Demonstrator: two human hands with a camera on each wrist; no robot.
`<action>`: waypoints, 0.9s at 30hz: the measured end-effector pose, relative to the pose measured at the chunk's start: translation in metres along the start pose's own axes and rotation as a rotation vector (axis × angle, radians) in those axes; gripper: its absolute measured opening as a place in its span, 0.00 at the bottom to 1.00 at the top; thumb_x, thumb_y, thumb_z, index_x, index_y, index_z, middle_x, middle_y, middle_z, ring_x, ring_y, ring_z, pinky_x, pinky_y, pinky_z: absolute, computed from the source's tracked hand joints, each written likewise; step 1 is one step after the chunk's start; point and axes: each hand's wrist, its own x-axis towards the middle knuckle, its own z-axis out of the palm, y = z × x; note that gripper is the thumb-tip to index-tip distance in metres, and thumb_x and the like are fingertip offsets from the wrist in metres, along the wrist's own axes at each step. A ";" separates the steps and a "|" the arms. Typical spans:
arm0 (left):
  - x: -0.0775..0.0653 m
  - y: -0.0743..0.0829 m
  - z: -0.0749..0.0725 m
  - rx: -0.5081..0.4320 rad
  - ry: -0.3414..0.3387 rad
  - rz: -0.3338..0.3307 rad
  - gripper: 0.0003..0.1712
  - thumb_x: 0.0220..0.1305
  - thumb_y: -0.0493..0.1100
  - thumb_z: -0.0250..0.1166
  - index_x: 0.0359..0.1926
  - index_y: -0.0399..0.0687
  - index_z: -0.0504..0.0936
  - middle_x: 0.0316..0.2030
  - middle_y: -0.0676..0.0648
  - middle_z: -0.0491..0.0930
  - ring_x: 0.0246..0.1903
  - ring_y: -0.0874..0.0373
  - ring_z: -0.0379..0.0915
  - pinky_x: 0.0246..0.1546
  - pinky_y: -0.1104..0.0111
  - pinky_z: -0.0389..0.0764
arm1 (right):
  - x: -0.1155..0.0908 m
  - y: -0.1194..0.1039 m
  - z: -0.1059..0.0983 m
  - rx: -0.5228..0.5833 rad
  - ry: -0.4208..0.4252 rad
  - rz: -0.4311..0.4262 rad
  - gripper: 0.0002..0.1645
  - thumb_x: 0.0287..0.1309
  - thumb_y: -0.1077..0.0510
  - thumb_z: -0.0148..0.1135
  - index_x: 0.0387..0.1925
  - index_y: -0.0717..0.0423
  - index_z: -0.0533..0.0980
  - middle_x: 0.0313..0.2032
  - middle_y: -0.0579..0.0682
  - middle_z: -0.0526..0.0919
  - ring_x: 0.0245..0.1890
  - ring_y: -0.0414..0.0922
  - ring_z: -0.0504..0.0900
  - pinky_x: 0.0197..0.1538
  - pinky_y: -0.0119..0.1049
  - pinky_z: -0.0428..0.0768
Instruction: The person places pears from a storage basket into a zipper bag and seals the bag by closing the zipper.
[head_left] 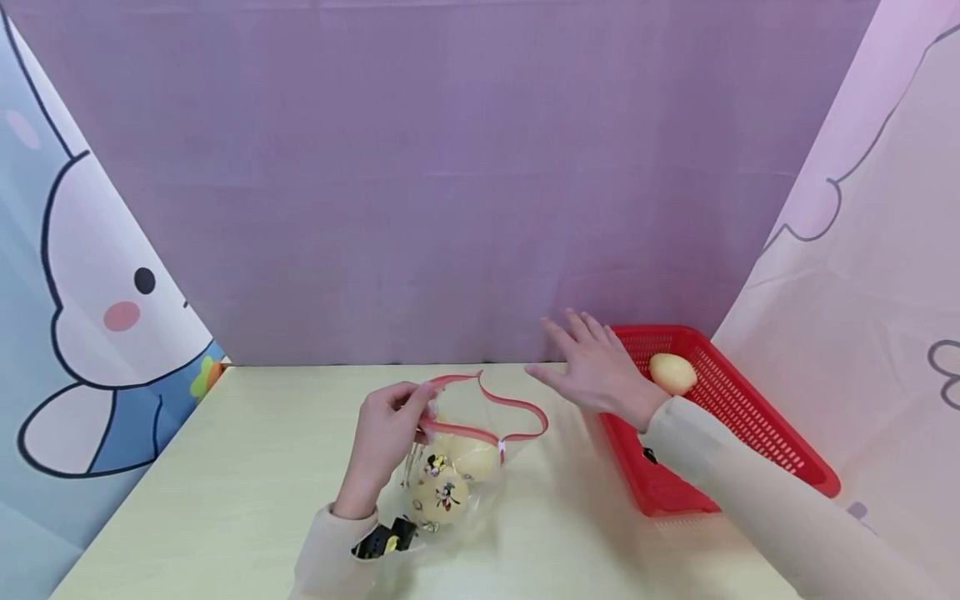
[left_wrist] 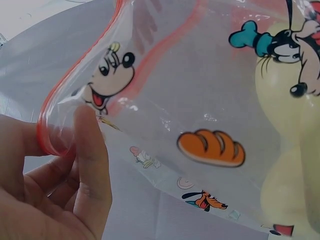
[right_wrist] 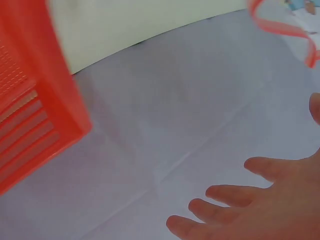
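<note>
My left hand (head_left: 390,433) pinches the red-edged rim of a clear zip bag (head_left: 483,492) printed with cartoon figures. The bag's mouth gapes, with a white slider on its red zip strip (head_left: 525,436). Inside are several pale yellow, rounded things that look like peeled potatoes (head_left: 442,497). In the left wrist view, thumb and fingers (left_wrist: 92,170) hold the plastic at its red edge. My right hand (head_left: 600,367) is in the air with fingers spread and nothing in it, between the bag and the red basket (head_left: 750,408).
One more pale yellow potato (head_left: 672,373) lies in the far end of the basket, which stands at the right of the pale table (head_left: 285,467). A purple cloth (head_left: 465,183) hangs behind the table, and printed cloths flank both sides.
</note>
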 end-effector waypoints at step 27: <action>0.001 0.000 0.000 -0.014 -0.017 -0.018 0.15 0.74 0.45 0.63 0.36 0.38 0.87 0.24 0.43 0.81 0.16 0.54 0.77 0.22 0.67 0.85 | 0.022 0.093 0.017 -0.015 0.024 0.145 0.54 0.65 0.33 0.58 0.80 0.56 0.50 0.76 0.70 0.47 0.75 0.71 0.45 0.73 0.71 0.43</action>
